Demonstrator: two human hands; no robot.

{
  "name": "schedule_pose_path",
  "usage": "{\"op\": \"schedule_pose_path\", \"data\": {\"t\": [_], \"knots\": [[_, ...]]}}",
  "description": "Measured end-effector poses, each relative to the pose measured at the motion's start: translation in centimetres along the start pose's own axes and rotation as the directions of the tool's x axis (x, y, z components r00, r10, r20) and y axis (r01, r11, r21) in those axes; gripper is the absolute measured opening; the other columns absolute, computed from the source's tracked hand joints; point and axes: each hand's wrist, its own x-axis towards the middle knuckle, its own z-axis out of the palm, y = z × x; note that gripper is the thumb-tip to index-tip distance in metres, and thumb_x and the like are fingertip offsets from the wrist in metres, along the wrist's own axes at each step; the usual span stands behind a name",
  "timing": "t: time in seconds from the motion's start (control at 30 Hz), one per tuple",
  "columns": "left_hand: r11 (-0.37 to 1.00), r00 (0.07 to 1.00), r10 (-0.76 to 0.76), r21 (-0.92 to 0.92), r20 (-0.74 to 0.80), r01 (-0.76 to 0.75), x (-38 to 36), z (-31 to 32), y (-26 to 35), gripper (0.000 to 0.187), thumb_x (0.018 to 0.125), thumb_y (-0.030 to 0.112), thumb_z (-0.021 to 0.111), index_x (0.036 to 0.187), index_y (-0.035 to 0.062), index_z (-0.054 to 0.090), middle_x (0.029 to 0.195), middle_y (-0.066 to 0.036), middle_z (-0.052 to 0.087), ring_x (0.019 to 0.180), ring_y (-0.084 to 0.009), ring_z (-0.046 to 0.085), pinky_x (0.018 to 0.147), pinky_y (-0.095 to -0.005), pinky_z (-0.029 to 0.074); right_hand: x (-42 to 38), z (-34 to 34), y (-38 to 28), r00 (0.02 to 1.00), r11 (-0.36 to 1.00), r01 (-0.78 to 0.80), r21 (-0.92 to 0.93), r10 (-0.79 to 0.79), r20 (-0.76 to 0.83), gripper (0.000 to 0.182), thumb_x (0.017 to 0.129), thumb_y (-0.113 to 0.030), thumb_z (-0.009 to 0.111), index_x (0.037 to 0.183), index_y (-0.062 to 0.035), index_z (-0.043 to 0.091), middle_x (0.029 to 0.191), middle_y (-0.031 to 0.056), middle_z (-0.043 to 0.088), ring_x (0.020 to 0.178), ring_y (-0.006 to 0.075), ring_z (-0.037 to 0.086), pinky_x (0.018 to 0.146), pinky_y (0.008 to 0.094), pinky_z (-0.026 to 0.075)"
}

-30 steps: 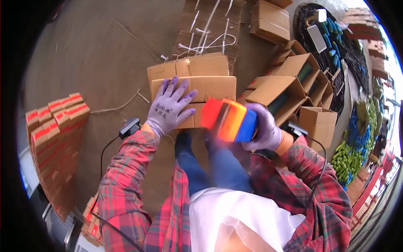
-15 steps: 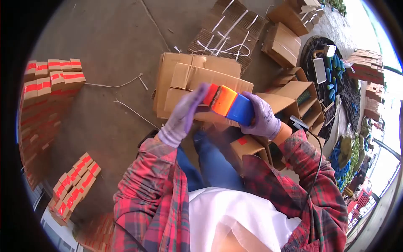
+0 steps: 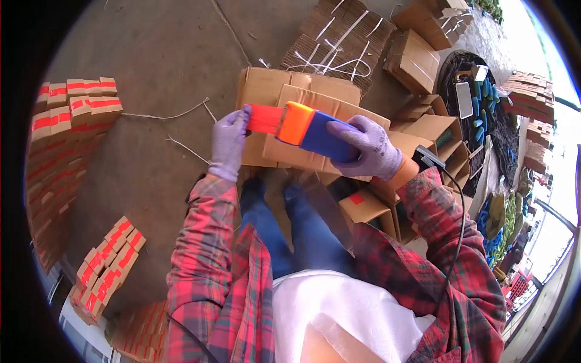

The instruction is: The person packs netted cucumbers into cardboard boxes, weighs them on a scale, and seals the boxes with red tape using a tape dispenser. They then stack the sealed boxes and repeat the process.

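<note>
In a purple glove, my right hand (image 3: 369, 147) is wrapped round the blue body of an orange and blue tape dispenser (image 3: 311, 128). A short strip of red tape (image 3: 264, 118) stretches from its orange end to my left hand (image 3: 229, 142), also gloved, whose fingers pinch the tape's free end. Beneath the dispenser are flattened cardboard boxes (image 3: 257, 85), with a smaller folded one (image 3: 327, 106) on top. My right palm is hidden behind the dispenser.
Taped boxes (image 3: 78, 127) are stacked high at the left, with a smaller stack (image 3: 112, 263) lower down. Bundled cardboard (image 3: 339, 42) lies on the floor ahead. Open boxes (image 3: 430, 130) stand at the right, near a dark net-like pile (image 3: 499, 133). White string (image 3: 163, 115) lies on the floor.
My left hand has moved left, away from the dispenser, and more red tape now shows between them. The dispenser has tilted, and the view has shifted slightly.
</note>
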Motion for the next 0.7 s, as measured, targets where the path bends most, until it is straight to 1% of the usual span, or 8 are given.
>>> {"op": "schedule_pose_path", "data": {"t": [0.1, 0.2, 0.23, 0.3, 0.43, 0.53, 0.63, 0.7], "knots": [[0.996, 0.971, -0.04, -0.074, 0.236, 0.059, 2.3, 1.9, -4.8, 0.044, 0.096, 0.036, 0.063, 0.114, -0.0039, 0.066, 0.093, -0.002, 0.067, 0.08, -0.0074, 0.06, 0.073, -0.0215, 0.048, -0.7, 0.5, 0.8, 0.999, 1.0, 0.007, 0.028, -0.006, -0.038, 0.078, 0.058, -0.016, 0.083, 0.131, -0.0117, 0.057, 0.092, 0.0155, 0.058, 0.075, 0.0323, 0.059, 0.064, 0.0398, 0.05], [0.836, 0.972, -0.087, -0.514, 0.217, 0.19, 3.0, 3.9, -8.1, 0.043, 0.1, 0.03, 0.057, 0.131, -0.0006, 0.057, 0.115, -0.005, 0.064, 0.091, -0.006, 0.061, 0.081, -0.0205, 0.049, -0.7, 0.8, 0.9, 0.999, 1.0, 0.006, 0.005, -0.005, -0.044, 0.078, 0.057, -0.017, 0.083, 0.131, -0.0116, 0.057, 0.092, 0.0156, 0.058, 0.074, 0.032, 0.059, 0.064, 0.0396, 0.05], [0.99, 0.992, -0.044, -0.132, 0.116, 0.059, 2.9, 3.6, -9.3, 0.044, 0.102, 0.028, 0.053, 0.135, -0.0014, 0.051, 0.123, -0.01, 0.058, 0.103, -0.0132, 0.056, 0.09, -0.0259, 0.045, -0.9, 0.9, 0.8, 0.999, 1.0, 0.009, 0.007, -0.009, -0.046, 0.078, 0.057, -0.017, 0.083, 0.131, -0.0114, 0.057, 0.092, 0.0156, 0.058, 0.074, 0.0318, 0.059, 0.063, 0.0396, 0.05], [0.742, 0.986, 0.166, 0.656, 0.014, -0.134, 3.8, 3.2, -10.3, 0.047, 0.104, 0.024, 0.045, 0.143, -0.0028, 0.04, 0.139, -0.022, 0.047, 0.127, -0.0276, 0.048, 0.109, -0.0368, 0.038, -0.5, 1.1, 1.1, 0.998, 1.0, 0.025, 0.002, -0.025, -0.063, 0.078, 0.057, -0.017, 0.083, 0.13, -0.011, 0.057, 0.092, 0.0157, 0.058, 0.075, 0.0316, 0.06, 0.063, 0.0396, 0.05], [0.839, 0.825, 0.471, 0.129, 0.311, -0.528, 3.5, 4.8, -2.3, 0.047, 0.105, 0.026, 0.043, 0.144, 0.0002, 0.041, 0.143, -0.023, 0.044, 0.137, -0.0323, 0.038, 0.114, -0.0393, 0.029, -0.2, 0.6, 0.7, 0.997, 1.0, 0.012, 0.0, -0.012, -0.08, 0.075, 0.06, -0.017, 0.082, 0.13, -0.0117, 0.058, 0.091, 0.0157, 0.06, 0.073, 0.0322, 0.061, 0.063, 0.0387, 0.051], [0.876, 0.762, 0.479, -0.181, 0.436, -0.447, 3.0, 6.9, -1.1, 0.043, 0.104, 0.029, 0.045, 0.139, 0.0037, 0.05, 0.139, -0.018, 0.049, 0.132, -0.0329, 0.043, 0.111, -0.0356, 0.033, 0.9, -0.1, 0.2, 0.995, 0.998, -0.044, 0.051, 0.048, -0.087, 0.067, 0.063, -0.02, 0.081, 0.127, -0.017, 0.061, 0.084, 0.0144, 0.06, 0.067, 0.0321, 0.062, 0.061, 0.0384, 0.052], [0.877, 0.788, 0.381, 0.082, 0.483, -0.474, 2.8, 6.0, -0.3, 0.042, 0.103, 0.024, 0.046, 0.141, 0.0033, 0.047, 0.142, -0.008, 0.046, 0.131, -0.022, 0.044, 0.111, -0.032, 0.033, 1.2, -4.2, -1.8, 0.945, 0.977, -0.202, -0.062, 0.212, 0.25, 0.067, 0.065, -0.025, 0.08, 0.129, -0.0205, 0.061, 0.084, 0.0145, 0.059, 0.067, 0.0311, 0.062, 0.062, 0.0381, 0.052], [0.821, 0.771, 0.404, 0.177, 0.492, -0.542, 2.1, 6.0, 0.2, 0.041, 0.103, 0.021, 0.048, 0.139, 0.0024, 0.048, 0.142, -0.007, 0.046, 0.132, -0.0193, 0.042, 0.112, -0.0313, 0.033, -0.7, -6.1, -1.2, 0.929, 0.971, -0.227, -0.082, 0.241, 0.283, 0.066, 0.065, -0.029, 0.079, 0.129, -0.0228, 0.061, 0.081, 0.0129, 0.057, 0.067, 0.0301, 0.062, 0.061, 0.0387, 0.051]]}}
